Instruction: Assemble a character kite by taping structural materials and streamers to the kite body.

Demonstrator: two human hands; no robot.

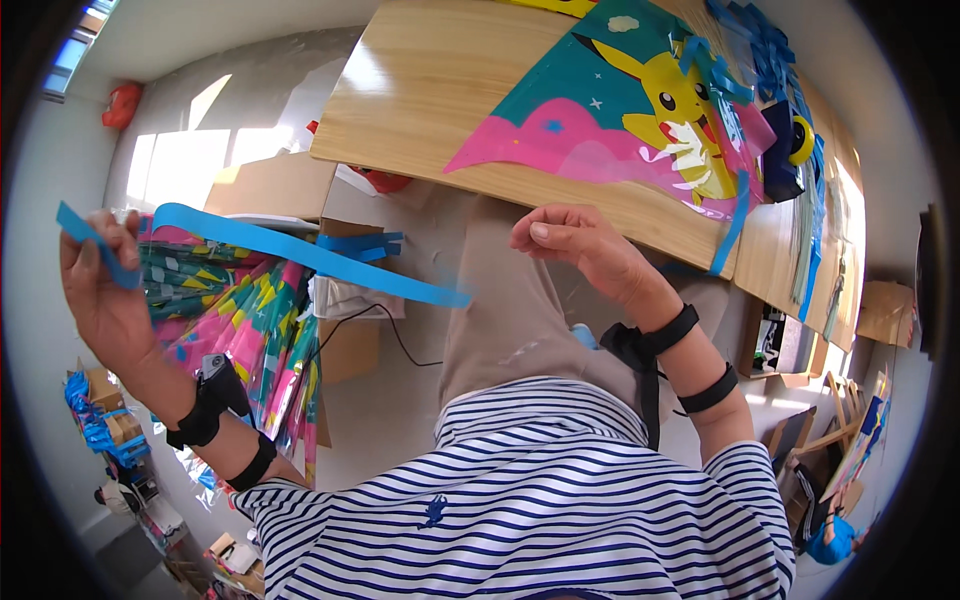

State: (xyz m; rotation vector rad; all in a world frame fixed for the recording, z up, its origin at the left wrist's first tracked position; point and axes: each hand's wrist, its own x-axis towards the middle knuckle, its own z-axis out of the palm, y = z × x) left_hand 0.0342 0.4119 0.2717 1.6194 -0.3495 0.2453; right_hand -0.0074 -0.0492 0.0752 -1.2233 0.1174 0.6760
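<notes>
The left hand (100, 290) is raised well off the table's left, fingers pinched shut on one end of a long blue strip (300, 255), which runs rightward in the air and ends just short of the right hand (570, 240). That hand is loosely curled, holding nothing, hovering just off the near edge of the wooden table (430, 110), below a colourful kite (610, 110).

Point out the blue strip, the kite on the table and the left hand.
blue strip (300, 252), head view, mid-length of the ribbon.
kite (590, 110), head view, its teal panel.
left hand (100, 300), head view, the palm.
</notes>
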